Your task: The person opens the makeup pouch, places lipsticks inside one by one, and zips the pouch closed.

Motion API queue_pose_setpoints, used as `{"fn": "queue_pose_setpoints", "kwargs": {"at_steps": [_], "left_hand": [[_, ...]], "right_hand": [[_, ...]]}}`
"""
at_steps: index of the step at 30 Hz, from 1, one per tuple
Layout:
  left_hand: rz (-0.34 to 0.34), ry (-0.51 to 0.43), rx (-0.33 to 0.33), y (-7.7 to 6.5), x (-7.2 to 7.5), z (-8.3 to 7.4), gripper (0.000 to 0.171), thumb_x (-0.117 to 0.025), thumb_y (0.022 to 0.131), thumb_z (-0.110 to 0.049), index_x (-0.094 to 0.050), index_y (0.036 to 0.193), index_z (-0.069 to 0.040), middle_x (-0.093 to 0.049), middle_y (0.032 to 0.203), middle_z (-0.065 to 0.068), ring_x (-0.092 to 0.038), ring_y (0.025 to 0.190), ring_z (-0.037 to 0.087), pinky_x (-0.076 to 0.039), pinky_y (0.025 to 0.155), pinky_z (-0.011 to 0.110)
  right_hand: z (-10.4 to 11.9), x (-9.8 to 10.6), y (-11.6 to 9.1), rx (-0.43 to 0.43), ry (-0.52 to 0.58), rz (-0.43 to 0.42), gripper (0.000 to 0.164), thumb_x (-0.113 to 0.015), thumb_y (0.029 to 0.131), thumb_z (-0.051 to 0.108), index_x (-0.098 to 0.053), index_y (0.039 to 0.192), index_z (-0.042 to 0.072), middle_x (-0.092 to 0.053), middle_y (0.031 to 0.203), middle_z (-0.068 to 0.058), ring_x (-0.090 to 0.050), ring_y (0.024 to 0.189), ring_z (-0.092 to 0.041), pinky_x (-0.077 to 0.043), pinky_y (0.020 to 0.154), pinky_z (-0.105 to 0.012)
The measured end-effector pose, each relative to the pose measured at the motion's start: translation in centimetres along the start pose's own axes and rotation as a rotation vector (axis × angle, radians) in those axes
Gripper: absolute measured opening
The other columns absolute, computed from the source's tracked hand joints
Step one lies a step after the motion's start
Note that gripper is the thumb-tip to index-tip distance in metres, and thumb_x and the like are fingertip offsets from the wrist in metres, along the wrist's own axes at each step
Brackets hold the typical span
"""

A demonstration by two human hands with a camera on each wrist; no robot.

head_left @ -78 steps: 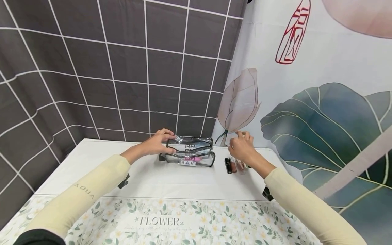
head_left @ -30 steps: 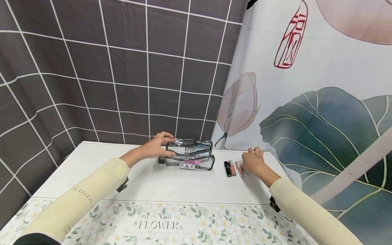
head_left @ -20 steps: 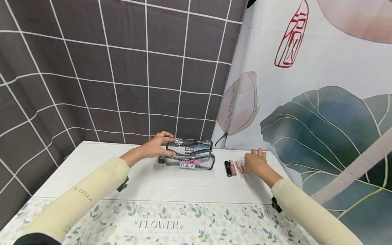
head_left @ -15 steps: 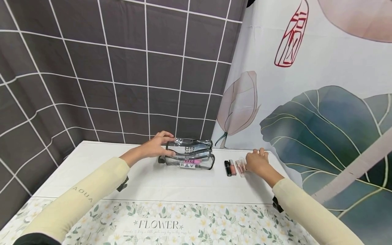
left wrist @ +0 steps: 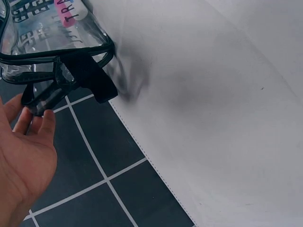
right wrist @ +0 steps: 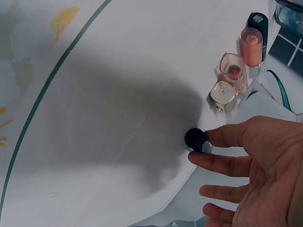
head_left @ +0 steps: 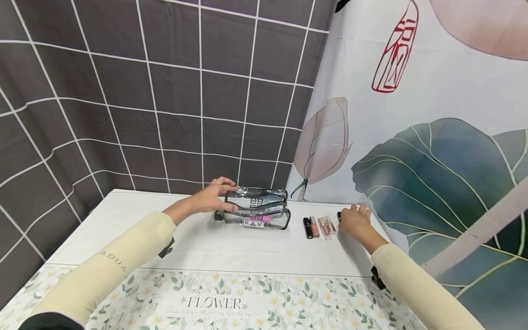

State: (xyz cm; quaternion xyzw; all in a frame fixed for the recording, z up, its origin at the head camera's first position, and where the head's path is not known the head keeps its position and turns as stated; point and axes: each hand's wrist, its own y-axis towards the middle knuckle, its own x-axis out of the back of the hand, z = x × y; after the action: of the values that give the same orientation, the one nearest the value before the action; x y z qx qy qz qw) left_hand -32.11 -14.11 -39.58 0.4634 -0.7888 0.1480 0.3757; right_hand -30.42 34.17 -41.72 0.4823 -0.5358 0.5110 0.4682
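Observation:
My left hand (head_left: 211, 197) holds the left end of a clear, black-trimmed zip pouch (head_left: 275, 220). In the left wrist view its fingers pinch the pouch's rim beside a black strap (left wrist: 92, 78). A pink item (left wrist: 65, 13) shows through the clear plastic. My right hand (head_left: 356, 223) is at the right end of a row of lip cosmetics. In the right wrist view its thumb and forefinger pinch a small black-ended tube (right wrist: 194, 138), seen end-on. Left of it lie a black tube (head_left: 307, 228), a pink lip gloss (head_left: 315, 227) and clear-cased lipsticks (head_left: 324, 229).
The white tabletop (head_left: 231, 250) meets a floral mat lettered FLOWER (head_left: 214, 301) at the front. A dark gridded curtain (head_left: 173, 119) hangs behind on the left, and a leaf-printed cloth (head_left: 437, 169) on the right.
My right hand has come down from above the row and shifted right, uncovering the clear-cased lipsticks; a black end now shows at its fingertips. My left hand has stayed on the pouch.

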Motion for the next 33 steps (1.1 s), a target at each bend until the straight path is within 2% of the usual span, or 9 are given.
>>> {"fn": "queue_pose_setpoints", "kwargs": {"at_steps": [11, 14, 23, 30, 33], "left_hand": [[0.007, 0.007, 0.006, 0.0, -0.1, -0.3, 0.081, -0.086, 0.095, -0.035, -0.059, 0.158, 0.007, -0.044, 0.167, 0.023, -0.039, 0.157, 0.050, -0.045, 0.129, 0.069], [0.009, 0.004, 0.007, 0.0, -0.1, -0.4, 0.081, -0.086, 0.095, -0.036, -0.059, 0.158, 0.007, -0.044, 0.167, 0.023, -0.038, 0.157, 0.049, -0.045, 0.129, 0.069], [0.009, 0.011, 0.010, 0.1, 0.1, -0.3, 0.081, -0.086, 0.095, -0.036, -0.059, 0.159, 0.007, -0.044, 0.167, 0.023, -0.039, 0.157, 0.048, -0.044, 0.130, 0.069], [0.007, 0.025, -0.001, 0.0, 0.2, -0.3, 0.081, -0.086, 0.095, -0.036, -0.059, 0.158, 0.008, -0.045, 0.166, 0.024, -0.040, 0.155, 0.049, -0.046, 0.129, 0.067], [0.009, 0.026, 0.006, 0.0, 0.1, -0.2, 0.081, -0.086, 0.095, -0.035, -0.060, 0.158, 0.007, -0.045, 0.167, 0.023, -0.040, 0.156, 0.048, -0.046, 0.130, 0.066]], "right_hand": [[0.0, -0.4, 0.0, -0.047, 0.040, 0.033, 0.041, -0.072, 0.095, 0.011, -0.069, 0.125, -0.017, -0.060, 0.129, -0.043, -0.044, 0.132, -0.065, -0.039, 0.116, -0.076], [0.0, -0.4, -0.1, -0.059, 0.057, 0.039, 0.041, -0.072, 0.095, 0.011, -0.069, 0.124, -0.017, -0.058, 0.130, -0.044, -0.043, 0.134, -0.066, -0.039, 0.116, -0.077], [-0.1, 0.5, -0.4, -0.049, 0.119, 0.017, 0.017, -0.066, 0.091, 0.005, -0.071, 0.100, -0.008, -0.053, 0.133, -0.048, -0.039, 0.134, -0.071, -0.040, 0.110, -0.080], [-0.1, 1.4, -0.4, -0.009, 0.133, -0.032, 0.010, -0.066, 0.094, 0.003, -0.070, 0.091, -0.006, -0.054, 0.130, -0.046, -0.042, 0.130, -0.071, -0.041, 0.108, -0.086], [0.2, 1.6, -0.3, 0.008, 0.143, -0.058, 0.011, -0.064, 0.094, 0.000, -0.067, 0.085, -0.004, -0.054, 0.126, -0.045, -0.042, 0.129, -0.070, -0.043, 0.105, -0.085]]}}
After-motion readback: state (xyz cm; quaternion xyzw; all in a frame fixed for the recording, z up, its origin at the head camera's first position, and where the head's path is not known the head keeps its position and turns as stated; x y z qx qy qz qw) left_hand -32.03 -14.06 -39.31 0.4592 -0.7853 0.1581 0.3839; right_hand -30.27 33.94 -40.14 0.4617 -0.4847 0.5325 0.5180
